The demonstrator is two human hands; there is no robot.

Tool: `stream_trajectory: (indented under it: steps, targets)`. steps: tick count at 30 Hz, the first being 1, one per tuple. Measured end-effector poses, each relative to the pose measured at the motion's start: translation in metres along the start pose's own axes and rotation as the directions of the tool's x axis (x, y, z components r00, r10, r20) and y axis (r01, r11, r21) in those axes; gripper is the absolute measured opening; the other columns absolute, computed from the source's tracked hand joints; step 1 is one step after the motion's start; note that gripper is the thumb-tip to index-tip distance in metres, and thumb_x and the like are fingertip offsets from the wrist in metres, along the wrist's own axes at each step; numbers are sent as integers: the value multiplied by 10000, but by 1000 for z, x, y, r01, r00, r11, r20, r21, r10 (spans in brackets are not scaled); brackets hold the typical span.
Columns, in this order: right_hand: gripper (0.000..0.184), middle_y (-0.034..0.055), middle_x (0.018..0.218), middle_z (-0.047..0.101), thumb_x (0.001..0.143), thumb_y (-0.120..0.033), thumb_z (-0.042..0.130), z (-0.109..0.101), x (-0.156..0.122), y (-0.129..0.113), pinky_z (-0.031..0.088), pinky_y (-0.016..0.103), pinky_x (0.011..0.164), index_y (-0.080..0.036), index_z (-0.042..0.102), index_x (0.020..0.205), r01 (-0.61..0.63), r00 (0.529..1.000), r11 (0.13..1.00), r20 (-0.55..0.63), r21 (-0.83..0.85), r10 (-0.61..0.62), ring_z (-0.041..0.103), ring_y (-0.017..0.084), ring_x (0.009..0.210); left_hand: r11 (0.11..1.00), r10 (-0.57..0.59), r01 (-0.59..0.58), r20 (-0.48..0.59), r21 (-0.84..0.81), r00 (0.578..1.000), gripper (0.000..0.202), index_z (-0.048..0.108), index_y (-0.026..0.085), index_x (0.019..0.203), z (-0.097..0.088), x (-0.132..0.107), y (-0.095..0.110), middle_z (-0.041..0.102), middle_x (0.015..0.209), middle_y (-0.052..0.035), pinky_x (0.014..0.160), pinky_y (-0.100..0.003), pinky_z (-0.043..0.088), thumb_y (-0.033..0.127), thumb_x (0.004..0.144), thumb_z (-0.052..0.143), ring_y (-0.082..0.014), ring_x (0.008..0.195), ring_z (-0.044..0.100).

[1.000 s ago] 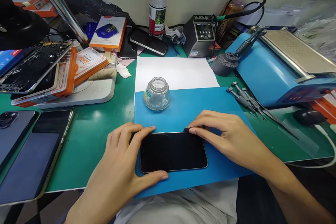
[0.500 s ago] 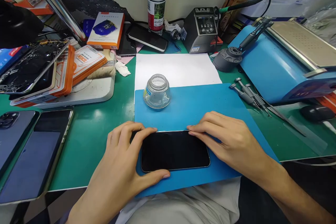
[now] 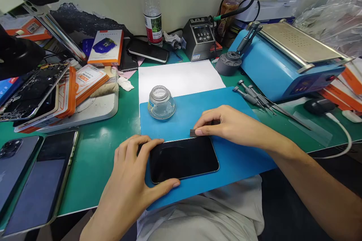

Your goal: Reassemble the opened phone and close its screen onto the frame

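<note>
A smartphone (image 3: 185,158) with a dark screen lies face up on the blue mat (image 3: 240,158). My left hand (image 3: 135,173) spans its left end, with the index finger at the far edge and the thumb at the near edge. Between thumb and fingers, my right hand (image 3: 220,124) pinches a small dark flat piece (image 3: 192,133) just beyond the phone's far edge. Whether that piece touches the phone, I cannot tell. An open glass jar (image 3: 161,104) stands on the mat behind the phone.
Two phones, a blue-grey one (image 3: 17,169) and a dark one (image 3: 42,184), lie at left beside stacked boxes and parts (image 3: 65,90). Tweezers and tools (image 3: 254,96) lie right of the mat, before a blue machine (image 3: 277,64). A soldering station (image 3: 199,39) and bottle (image 3: 153,26) stand behind.
My right hand has lifted back from the phone's far edge, and the dark piece now shows in its pinch. My left hand keeps its hold. The whole view has shifted and turned slightly.
</note>
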State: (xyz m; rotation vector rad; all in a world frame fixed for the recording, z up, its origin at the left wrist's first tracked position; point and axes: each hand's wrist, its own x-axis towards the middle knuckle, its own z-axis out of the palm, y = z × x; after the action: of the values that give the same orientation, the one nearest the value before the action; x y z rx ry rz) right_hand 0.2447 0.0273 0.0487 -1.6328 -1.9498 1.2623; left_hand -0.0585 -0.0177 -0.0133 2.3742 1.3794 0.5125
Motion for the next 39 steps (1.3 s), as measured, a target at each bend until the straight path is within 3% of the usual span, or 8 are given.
stream_trajectory:
  steps: [12, 18, 24, 28, 34, 39]
  targets:
    - [182, -17, 980, 841, 982, -292, 703, -9, 3, 0, 547, 266, 734, -279, 881, 950, 74, 995, 989, 69, -128, -65, 778, 187, 878, 999, 27, -28, 36, 31, 999, 643, 481, 338, 1484, 0, -1, -2, 520, 1402, -112, 1133, -728, 432, 552, 959, 784, -422, 1375, 478]
    - [207, -35, 1023, 843, 987, -240, 669, -7, 0, 6, 516, 250, 761, -283, 872, 986, 47, 998, 988, 39, -147, -42, 771, 168, 914, 999, 19, -20, 33, 28, 999, 615, 505, 332, 1472, 0, -1, -2, 526, 1408, -114, 1154, -709, 415, 557, 965, 772, -426, 1398, 471]
    - [200, -15, 957, 821, 990, -371, 701, -5, -6, 4, 430, 277, 644, -261, 845, 907, -70, 997, 989, 7, -127, 72, 693, 156, 763, 999, 20, -22, 38, 49, 999, 662, 486, 334, 1485, 0, -2, -2, 512, 1418, -113, 1156, -687, 413, 562, 945, 794, -419, 1398, 469]
    - [254, 1, 1011, 808, 1003, -440, 685, -2, -13, 1, 430, 292, 707, -242, 802, 896, -119, 992, 984, -66, -131, 111, 696, 180, 876, 998, 27, -30, 41, 63, 999, 679, 484, 327, 1483, -1, -2, -3, 508, 1419, -115, 1161, -685, 408, 560, 935, 809, -421, 1393, 472]
    - [419, -1, 735, 656, 994, -596, 648, -1, -18, 14, 314, 326, 606, -236, 768, 816, -188, 981, 973, -73, -130, 180, 545, 152, 674, 996, 45, -47, 30, 76, 999, 662, 480, 326, 1491, 0, -2, -4, 502, 1420, -120, 1126, -676, 437, 597, 961, 769, -423, 1378, 479]
    - [454, -7, 712, 576, 973, -625, 636, -1, -17, 21, 264, 329, 600, -227, 730, 777, -213, 977, 968, -55, -135, 207, 473, 143, 657, 995, 48, -50, 23, 82, 999, 654, 481, 320, 1492, 0, -2, -4, 501, 1436, -133, 1120, -675, 433, 614, 973, 749, -430, 1390, 475]
